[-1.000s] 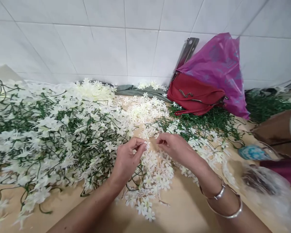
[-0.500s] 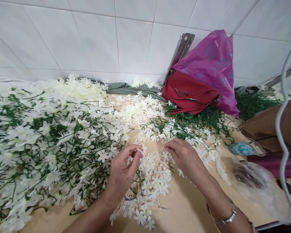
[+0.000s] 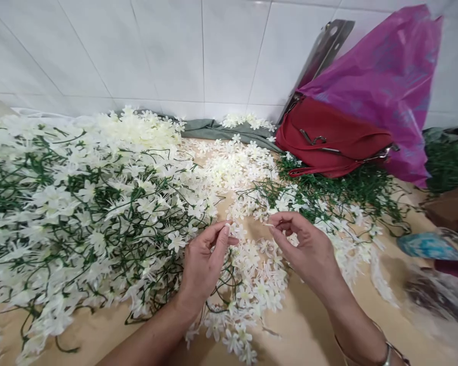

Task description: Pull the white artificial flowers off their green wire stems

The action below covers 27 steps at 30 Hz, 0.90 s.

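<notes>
Above the loose blossoms at the middle of the table, my left hand (image 3: 206,264) is closed in a pinch. A bit of a white artificial flower shows at its thumb and forefinger, mostly hidden by them. To its right, my right hand (image 3: 309,249) pinches a thin white flower stamen (image 3: 267,224) between thumb and fingertips. The two hands are apart, with a small gap between them. Beneath them lies a heap of loose white flower heads (image 3: 257,279). Left of my left hand spreads a large pile of white flowers on green stems (image 3: 99,218).
A red handbag (image 3: 332,132) and a purple plastic bag (image 3: 389,86) lean at the tiled wall (image 3: 168,51), over green stems (image 3: 354,185). More white blossoms (image 3: 236,165) lie behind my hands. A clear plastic bag (image 3: 438,295) and a blue-patterned item (image 3: 427,245) sit at the right.
The view has shifted, so the bags appear farther right and larger. My right hand has lifted slightly and turned, with a thin stamen now visible at its fingertips. My left hand keeps its pinch.
</notes>
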### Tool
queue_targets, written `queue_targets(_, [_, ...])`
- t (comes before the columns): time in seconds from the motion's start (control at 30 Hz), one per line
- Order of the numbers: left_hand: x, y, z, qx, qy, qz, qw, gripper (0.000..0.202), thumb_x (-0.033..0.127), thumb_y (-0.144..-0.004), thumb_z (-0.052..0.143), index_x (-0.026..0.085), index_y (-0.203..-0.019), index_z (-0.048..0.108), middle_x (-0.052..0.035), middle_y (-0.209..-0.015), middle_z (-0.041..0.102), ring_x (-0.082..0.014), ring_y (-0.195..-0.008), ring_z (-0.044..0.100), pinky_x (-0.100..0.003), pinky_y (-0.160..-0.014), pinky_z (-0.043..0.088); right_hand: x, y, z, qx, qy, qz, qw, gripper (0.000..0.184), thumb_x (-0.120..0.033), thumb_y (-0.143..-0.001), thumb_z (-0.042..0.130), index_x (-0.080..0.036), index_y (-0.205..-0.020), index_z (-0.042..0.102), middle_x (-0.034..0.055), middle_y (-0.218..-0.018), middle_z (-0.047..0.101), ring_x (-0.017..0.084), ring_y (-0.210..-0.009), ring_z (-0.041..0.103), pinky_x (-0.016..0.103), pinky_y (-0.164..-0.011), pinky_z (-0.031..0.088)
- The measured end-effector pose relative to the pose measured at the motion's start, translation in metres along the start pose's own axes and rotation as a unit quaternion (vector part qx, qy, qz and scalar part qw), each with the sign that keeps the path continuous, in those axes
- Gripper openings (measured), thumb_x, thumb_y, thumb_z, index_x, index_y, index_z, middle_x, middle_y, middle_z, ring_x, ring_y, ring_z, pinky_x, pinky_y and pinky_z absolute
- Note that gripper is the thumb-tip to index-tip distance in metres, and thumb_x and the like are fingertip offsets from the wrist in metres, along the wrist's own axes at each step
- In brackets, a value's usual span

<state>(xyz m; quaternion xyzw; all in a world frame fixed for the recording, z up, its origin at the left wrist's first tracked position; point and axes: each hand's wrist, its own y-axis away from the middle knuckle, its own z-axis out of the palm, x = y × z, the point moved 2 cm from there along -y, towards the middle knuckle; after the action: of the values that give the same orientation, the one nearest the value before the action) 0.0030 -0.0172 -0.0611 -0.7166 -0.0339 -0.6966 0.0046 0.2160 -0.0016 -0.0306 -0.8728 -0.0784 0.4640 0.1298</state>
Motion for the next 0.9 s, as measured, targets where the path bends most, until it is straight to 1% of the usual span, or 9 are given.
queue_targets(0.1, [-0.002,-0.001,0.001,0.006,0.010,-0.005,1.000,0.028,0.041,-0.099,0.063,0.018,-0.111,0.075,-0.0042,-0.087,0.082,-0.0219,-0.087,0.080,-0.031,-0.084,0.061,-0.009,0.010,0.006,0.014,-0.084,0.064,0.994,0.007,-0.028,-0.091,0.071,-0.023,-0.096,0.073,0.0046,-0.093,0.073,0.020,-0.084,0.066,0.032,-0.077,0.053])
queue_targets(0.2, [-0.003,-0.001,0.001,0.002,0.009,-0.008,1.000,0.026,0.040,-0.099,0.064,0.018,-0.108,0.076,-0.0032,-0.087,0.082,-0.0228,-0.088,0.081,-0.030,-0.083,0.061,-0.016,0.020,0.015,0.031,-0.176,0.126,0.976,0.011,-0.032,-0.088,0.076,-0.022,-0.090,0.072,0.0047,-0.088,0.074,0.020,-0.081,0.068,0.033,-0.074,0.056])
queue_targets(0.3, [-0.003,0.000,0.002,0.003,0.017,-0.004,1.000,0.025,0.040,-0.098,0.065,0.019,-0.105,0.077,-0.0024,-0.089,0.081,-0.0234,-0.088,0.081,-0.030,-0.081,0.062,-0.021,0.027,0.027,0.054,-0.247,0.143,0.957,0.012,-0.032,-0.087,0.078,-0.024,-0.089,0.071,0.0042,-0.092,0.076,0.019,-0.085,0.071,0.032,-0.078,0.058])
queue_targets(0.43, [-0.001,0.000,0.004,-0.013,0.053,0.007,0.998,0.023,0.038,-0.096,0.067,0.019,-0.104,0.077,-0.0023,-0.093,0.081,-0.0231,-0.085,0.080,-0.032,-0.081,0.064,-0.029,0.031,0.042,0.070,-0.277,0.160,0.945,0.009,-0.030,-0.089,0.076,-0.024,-0.091,0.069,0.0026,-0.085,0.076,0.019,-0.080,0.072,0.032,-0.075,0.059])
queue_targets(0.53, [0.002,0.000,0.006,-0.016,0.063,0.000,0.998,0.023,0.038,-0.095,0.068,0.018,-0.103,0.078,-0.0034,-0.092,0.081,-0.0230,-0.084,0.079,-0.033,-0.079,0.064,-0.037,0.031,0.050,0.090,-0.259,0.151,0.950,0.007,-0.027,-0.090,0.075,-0.023,-0.089,0.069,0.0034,-0.088,0.075,0.019,-0.085,0.071,0.034,-0.080,0.058])
queue_targets(0.63, [0.005,0.002,0.007,-0.024,0.070,-0.008,0.997,0.022,0.036,-0.095,0.068,0.018,-0.102,0.079,-0.0043,-0.095,0.081,-0.0220,-0.083,0.078,-0.033,-0.079,0.064,-0.041,0.030,0.054,0.110,-0.199,0.103,0.968,0.005,-0.023,-0.090,0.073,-0.023,-0.086,0.070,0.0040,-0.093,0.071,0.020,-0.093,0.068,0.034,-0.086,0.055])
queue_targets(0.73, [0.007,0.004,0.008,-0.032,0.075,-0.010,0.997,0.020,0.032,-0.096,0.067,0.019,-0.103,0.080,-0.0035,-0.096,0.081,-0.0198,-0.084,0.076,-0.032,-0.082,0.063,-0.041,0.031,0.057,0.109,-0.124,0.064,0.984,0.008,-0.020,-0.091,0.069,-0.023,-0.084,0.068,0.0046,-0.093,0.068,0.021,-0.095,0.066,0.035,-0.086,0.054])
queue_targets(0.83, [0.008,0.006,0.008,-0.029,0.064,-0.006,0.998,0.019,0.031,-0.096,0.067,0.019,-0.102,0.081,-0.0032,-0.095,0.082,-0.0187,-0.084,0.076,-0.030,-0.081,0.063,-0.040,0.032,0.058,0.128,-0.054,0.027,0.990,0.009,-0.017,-0.091,0.068,-0.024,-0.087,0.065,0.0054,-0.096,0.067,0.022,-0.096,0.066,0.038,-0.087,0.056])
queue_targets(0.9, [0.007,0.007,0.009,-0.031,0.055,-0.003,0.998,0.020,0.031,-0.095,0.068,0.019,-0.104,0.081,-0.0040,-0.098,0.082,-0.0194,-0.086,0.076,-0.030,-0.082,0.063,-0.040,0.033,0.058,0.142,-0.024,0.001,0.990,0.010,-0.015,-0.091,0.067,-0.025,-0.089,0.065,0.0059,-0.099,0.067,0.023,-0.099,0.067,0.040,-0.090,0.057])
